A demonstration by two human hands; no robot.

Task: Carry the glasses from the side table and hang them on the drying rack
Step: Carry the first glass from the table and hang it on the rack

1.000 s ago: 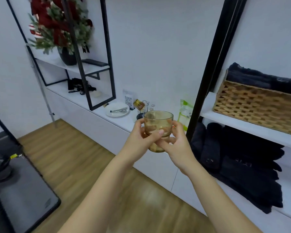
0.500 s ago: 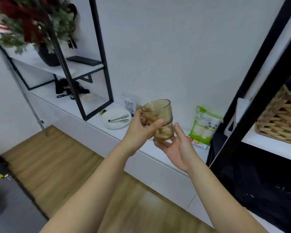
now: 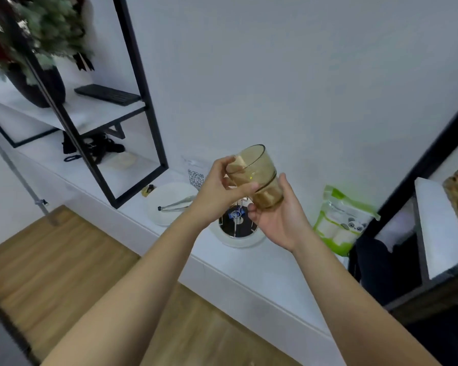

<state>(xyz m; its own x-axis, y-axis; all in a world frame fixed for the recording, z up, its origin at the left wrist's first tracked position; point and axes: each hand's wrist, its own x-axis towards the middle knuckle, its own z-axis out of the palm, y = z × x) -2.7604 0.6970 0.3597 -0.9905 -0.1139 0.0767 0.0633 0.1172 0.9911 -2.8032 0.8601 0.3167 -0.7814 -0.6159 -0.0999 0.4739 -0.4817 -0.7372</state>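
Both hands, left hand (image 3: 217, 192) and right hand (image 3: 278, 217), grasp 1 empty, tilted amber glass (image 3: 257, 175).

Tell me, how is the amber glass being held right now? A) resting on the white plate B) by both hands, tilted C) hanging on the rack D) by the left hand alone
B: the left hand and right hand both grip the tilted glass above the rack.

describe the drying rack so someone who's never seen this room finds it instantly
Find the long white counter along the wall. Between the white plate with tongs and the green pouch sits the drying rack: a round white-rimmed dark base with thin metal prongs, directly below the amber glass.
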